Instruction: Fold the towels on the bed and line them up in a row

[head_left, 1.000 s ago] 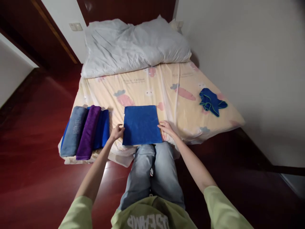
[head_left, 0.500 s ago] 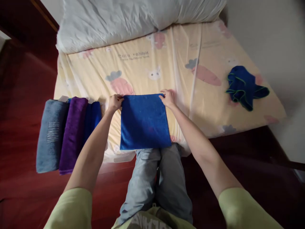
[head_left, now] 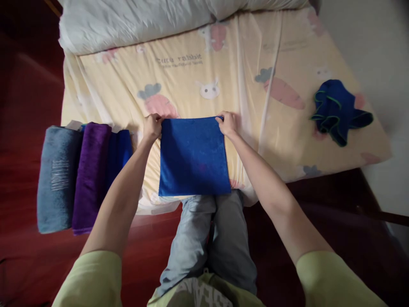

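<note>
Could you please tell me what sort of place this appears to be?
It looks like a bedroom: there is a bed with a yellow sheet printed with carrots and rabbits, a bulky white quilt or pillow at its far side, and a dark red floor.

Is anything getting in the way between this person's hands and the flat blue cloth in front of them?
Nothing visible does. The left hand and right hand are each on a far corner of the flat blue cloth. The purple towel and crumpled blue cloth lie off to either side.
</note>
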### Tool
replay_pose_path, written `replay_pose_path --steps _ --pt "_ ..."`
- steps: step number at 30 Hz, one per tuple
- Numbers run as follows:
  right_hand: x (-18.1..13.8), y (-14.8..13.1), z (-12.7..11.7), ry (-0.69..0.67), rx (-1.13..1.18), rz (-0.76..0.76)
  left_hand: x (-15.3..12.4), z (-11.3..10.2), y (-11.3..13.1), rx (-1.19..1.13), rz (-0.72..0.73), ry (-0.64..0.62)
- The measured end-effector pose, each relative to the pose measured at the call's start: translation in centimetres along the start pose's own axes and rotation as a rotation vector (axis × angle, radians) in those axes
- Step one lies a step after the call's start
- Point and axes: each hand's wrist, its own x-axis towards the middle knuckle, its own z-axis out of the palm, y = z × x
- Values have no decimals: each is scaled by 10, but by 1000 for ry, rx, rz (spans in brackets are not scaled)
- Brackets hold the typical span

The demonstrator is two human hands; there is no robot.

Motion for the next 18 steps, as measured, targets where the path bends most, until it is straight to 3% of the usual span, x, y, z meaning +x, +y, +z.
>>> replay_pose_path --steps 5,11,15,18 --pt "2 -3 -1 4 -37 25 6 4 1 96 15 -53" --pt "10 -1 -4 -72 30 75 23 6 1 60 203 -251" --pt "20 9 -3 -161 134 99 34 3 0 38 181 -334" --pt "26 16 -3 -196 183 77 38 -1 -4 19 194 -328"
